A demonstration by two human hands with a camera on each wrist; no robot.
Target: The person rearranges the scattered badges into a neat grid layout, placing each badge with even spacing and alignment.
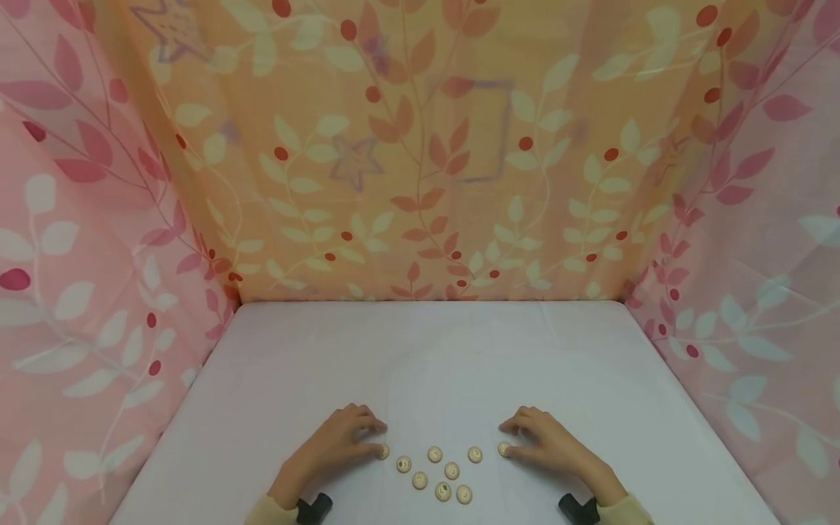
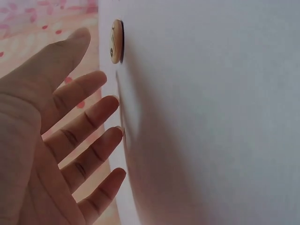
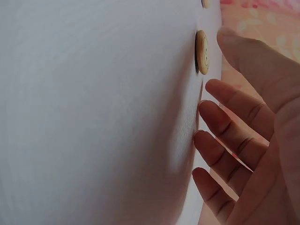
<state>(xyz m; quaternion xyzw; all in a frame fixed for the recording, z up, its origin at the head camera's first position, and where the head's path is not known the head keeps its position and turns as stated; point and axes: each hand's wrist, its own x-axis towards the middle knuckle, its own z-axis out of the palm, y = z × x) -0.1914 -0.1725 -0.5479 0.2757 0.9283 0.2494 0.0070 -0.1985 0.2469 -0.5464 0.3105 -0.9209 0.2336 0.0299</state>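
Several small round wooden discs with dark markings lie on the white table, among them a middle disc (image 1: 451, 471) and a front disc (image 1: 442, 491). My left hand (image 1: 346, 437) is at the left end of the group, its thumb beside the leftmost disc (image 2: 116, 41). In the left wrist view that disc lies flat on the table, apart from the spread, slightly bent fingers (image 2: 89, 115). Mirroring it, my right hand (image 1: 546, 440) is by the rightmost disc (image 3: 202, 52). The right wrist view shows its fingers (image 3: 225, 122) loosely spread and nothing held.
A white cloth-covered table (image 1: 420, 350) spreads out beyond the discs. Patterned curtains stand around it: an orange one (image 1: 420, 219) at the back, pink ones at the left (image 1: 85, 292) and right (image 1: 741, 306). Dark wrist devices (image 1: 315, 508) sit at both wrists.
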